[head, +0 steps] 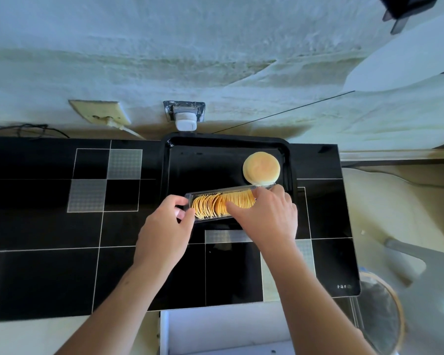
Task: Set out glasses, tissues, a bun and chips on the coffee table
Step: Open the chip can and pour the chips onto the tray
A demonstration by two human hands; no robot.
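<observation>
Clear plastic chip tray [223,204], held at its ends by the left grip [164,228] and right grip [264,216] at 7 o'clock from the bun [261,168] on the black tray [180,165], could be tilted, spilling chips.

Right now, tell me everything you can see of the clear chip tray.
The chip tray is a long, clear plastic trough, open on top, holding a row of yellow-orange chips stacked on edge. It lies slightly tilted across the front of the black serving tray, just below the bun. The left hand pinches its left end; the right hand covers its right part.
</observation>
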